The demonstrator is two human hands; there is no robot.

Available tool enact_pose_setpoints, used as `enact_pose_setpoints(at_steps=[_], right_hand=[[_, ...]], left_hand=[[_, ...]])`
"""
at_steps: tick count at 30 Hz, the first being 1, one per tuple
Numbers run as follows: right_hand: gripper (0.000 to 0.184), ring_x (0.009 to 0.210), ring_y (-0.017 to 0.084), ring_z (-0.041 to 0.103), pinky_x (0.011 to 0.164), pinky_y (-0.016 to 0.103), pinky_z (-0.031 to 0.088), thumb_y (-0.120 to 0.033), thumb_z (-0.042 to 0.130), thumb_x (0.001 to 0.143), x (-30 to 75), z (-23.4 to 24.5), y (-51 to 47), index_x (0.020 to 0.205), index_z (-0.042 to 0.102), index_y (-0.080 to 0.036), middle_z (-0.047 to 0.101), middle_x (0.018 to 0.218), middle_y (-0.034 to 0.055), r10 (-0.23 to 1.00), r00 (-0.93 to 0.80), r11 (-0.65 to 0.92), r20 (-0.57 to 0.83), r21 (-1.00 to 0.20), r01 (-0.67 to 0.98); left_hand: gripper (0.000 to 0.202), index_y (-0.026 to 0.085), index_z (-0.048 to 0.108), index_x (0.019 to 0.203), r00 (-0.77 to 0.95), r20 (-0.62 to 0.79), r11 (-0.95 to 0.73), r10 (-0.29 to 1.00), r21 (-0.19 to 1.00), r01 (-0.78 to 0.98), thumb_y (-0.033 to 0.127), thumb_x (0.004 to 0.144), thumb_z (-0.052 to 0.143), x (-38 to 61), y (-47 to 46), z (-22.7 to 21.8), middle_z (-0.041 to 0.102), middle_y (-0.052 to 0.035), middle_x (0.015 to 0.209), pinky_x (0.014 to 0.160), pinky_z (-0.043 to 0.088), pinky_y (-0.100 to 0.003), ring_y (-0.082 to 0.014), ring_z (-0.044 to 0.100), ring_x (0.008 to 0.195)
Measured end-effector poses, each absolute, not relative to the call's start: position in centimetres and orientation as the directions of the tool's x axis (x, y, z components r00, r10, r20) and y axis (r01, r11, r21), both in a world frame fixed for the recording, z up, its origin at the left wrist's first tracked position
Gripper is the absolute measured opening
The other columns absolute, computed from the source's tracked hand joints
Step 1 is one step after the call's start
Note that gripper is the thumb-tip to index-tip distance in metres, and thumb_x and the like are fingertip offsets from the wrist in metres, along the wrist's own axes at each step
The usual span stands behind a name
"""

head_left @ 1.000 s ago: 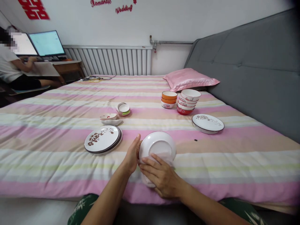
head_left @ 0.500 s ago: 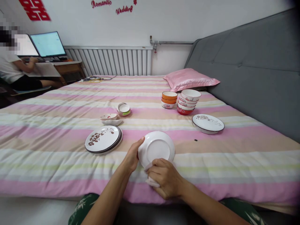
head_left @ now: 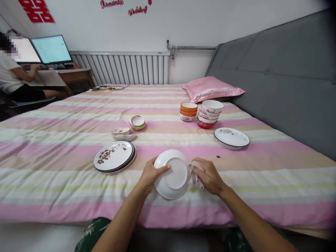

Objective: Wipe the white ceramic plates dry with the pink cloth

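Note:
A white plate [head_left: 175, 175] is held tilted above the bed's front part, its underside with the round foot ring facing me. My left hand [head_left: 152, 174] grips its left edge, thumb lying over the underside. At the plate's right rim, my right hand [head_left: 208, 176] is closed on a pale cloth [head_left: 197, 179] that touches or nearly touches the edge. To the left lies a stack of flower-patterned plates [head_left: 114, 156] with dark rims. Another stack of patterned plates [head_left: 232, 137] lies to the right.
Behind the plates stand orange-topped bowls [head_left: 188, 109], a taller stack of bowls [head_left: 209, 114], small dishes [head_left: 137, 121] and shallow dishes [head_left: 122, 133]. A pink pillow [head_left: 212, 89] lies by the grey headboard [head_left: 278, 77]. Cables [head_left: 107, 88] rest far back. A person [head_left: 13, 77] sits at a desk, left.
My right hand with the cloth has moved from the plate's lower edge up to its right side. The plate has turned and tilted, and my left thumb now lies further over its underside.

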State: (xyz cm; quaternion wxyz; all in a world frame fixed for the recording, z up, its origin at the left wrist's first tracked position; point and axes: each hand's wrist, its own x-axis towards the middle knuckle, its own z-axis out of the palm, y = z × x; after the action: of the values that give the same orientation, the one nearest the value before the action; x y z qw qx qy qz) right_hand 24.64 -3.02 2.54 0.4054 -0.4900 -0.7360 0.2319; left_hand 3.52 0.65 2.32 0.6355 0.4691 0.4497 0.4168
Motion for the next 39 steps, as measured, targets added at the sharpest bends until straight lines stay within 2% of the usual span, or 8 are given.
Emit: enact_pose_setpoints(at_steps=[4, 8, 12, 15, 18, 22, 29, 39], right_hand=[[0.032, 0.055, 0.012, 0.054, 0.051, 0.025, 0.043, -0.038, 0.037, 0.088, 25.0, 2.2, -2.5, 0.101, 0.058, -0.018, 0.063, 0.079, 0.0033, 0.877, 0.288, 0.300, 0.386, -0.906, 0.300], [0.035, 0.096, 0.020, 0.059, 0.079, 0.035, 0.048, -0.034, 0.035, 0.090, 24.1, 1.8, -2.7, 0.118, 0.051, -0.020, 0.059, 0.113, 0.0095, 0.735, 0.368, 0.458, 0.569, -0.817, 0.350], [0.040, 0.121, 0.025, 0.042, 0.096, 0.045, 0.039, -0.033, 0.040, 0.087, 22.5, 1.6, -3.8, 0.126, 0.046, -0.026, 0.048, 0.132, 0.0072, 0.600, -0.002, 0.658, 0.800, -0.493, 0.569], [0.043, 0.128, 0.026, 0.032, 0.101, 0.048, 0.032, -0.029, 0.043, 0.086, 21.6, 1.4, -4.1, 0.128, 0.044, -0.029, 0.042, 0.138, 0.0035, 0.542, -0.358, 0.723, 0.760, -0.206, 0.659], [0.045, 0.131, 0.026, 0.028, 0.103, 0.048, 0.029, -0.029, 0.043, 0.085, 21.3, 1.1, -3.7, 0.131, 0.042, -0.028, 0.036, 0.142, 0.0024, 0.540, -0.408, 0.711, 0.736, -0.138, 0.690], [0.048, 0.133, 0.028, 0.022, 0.104, 0.051, 0.027, -0.029, 0.044, 0.084, 21.6, 0.7, -3.3, 0.132, 0.039, -0.028, 0.030, 0.144, 0.0016, 0.598, -0.288, 0.670, 0.748, -0.270, 0.692], [0.044, 0.134, 0.022, 0.022, 0.108, 0.049, 0.022, -0.027, 0.038, 0.088, 21.1, 0.5, -3.4, 0.132, 0.039, -0.027, 0.031, 0.144, 0.0015, 0.777, -0.044, 0.530, 0.628, -0.616, 0.583], [0.043, 0.132, 0.018, 0.028, 0.110, 0.044, 0.022, -0.031, 0.038, 0.091, 20.7, -0.5, -2.5, 0.133, 0.035, -0.029, 0.036, 0.142, 0.0019, 0.857, 0.155, 0.452, 0.491, -0.862, 0.231]], left_hand=[[0.052, 0.012, 0.062, 0.103, 0.244, -0.151, 0.160, 0.958, 0.987, -0.015, 0.027, 0.057, 0.078, 3.7, 0.3, 2.8, 0.068, -0.0101, 0.094, 0.068, 0.052, -0.032, -0.0230, 0.063, 0.078], [0.044, 0.011, 0.063, 0.102, 0.325, -0.094, 0.082, 0.941, 0.995, 0.052, 0.025, 0.061, 0.073, 4.1, -0.5, 3.5, 0.069, -0.0087, 0.091, 0.067, 0.052, -0.032, -0.0233, 0.063, 0.077], [0.033, 0.010, 0.064, 0.097, 0.407, 0.012, -0.066, 0.914, 0.991, 0.118, 0.020, 0.065, 0.066, 4.7, -1.4, 4.0, 0.069, -0.0066, 0.086, 0.063, 0.050, -0.029, -0.0217, 0.062, 0.074], [0.024, 0.009, 0.064, 0.087, 0.425, 0.103, -0.190, 0.899, 0.968, 0.167, 0.017, 0.065, 0.064, 4.9, -1.8, 4.2, 0.067, -0.0051, 0.082, 0.063, 0.048, -0.026, -0.0195, 0.060, 0.072], [0.021, 0.009, 0.063, 0.085, 0.432, 0.156, -0.264, 0.888, 0.943, 0.202, 0.016, 0.065, 0.062, 5.0, -2.0, 4.3, 0.067, -0.0041, 0.079, 0.063, 0.047, -0.025, -0.0175, 0.059, 0.070], [0.018, 0.009, 0.063, 0.084, 0.439, 0.133, -0.245, 0.889, 0.947, 0.209, 0.017, 0.068, 0.060, 5.1, -2.1, 4.4, 0.066, -0.0041, 0.075, 0.059, 0.047, -0.024, -0.0172, 0.058, 0.065], [0.040, 0.010, 0.062, 0.106, 0.402, 0.113, -0.165, 0.909, 0.982, 0.097, 0.015, 0.066, 0.063, 5.2, -2.0, 4.3, 0.068, -0.0081, 0.095, 0.072, 0.050, -0.031, -0.0243, 0.062, 0.083], [0.039, 0.010, 0.066, 0.092, 0.123, -0.014, 0.034, 0.992, 0.986, -0.161, 0.025, 0.057, 0.076, 5.3, -1.7, 3.4, 0.070, -0.0069, 0.081, 0.061, 0.052, -0.027, -0.0200, 0.063, 0.069]])
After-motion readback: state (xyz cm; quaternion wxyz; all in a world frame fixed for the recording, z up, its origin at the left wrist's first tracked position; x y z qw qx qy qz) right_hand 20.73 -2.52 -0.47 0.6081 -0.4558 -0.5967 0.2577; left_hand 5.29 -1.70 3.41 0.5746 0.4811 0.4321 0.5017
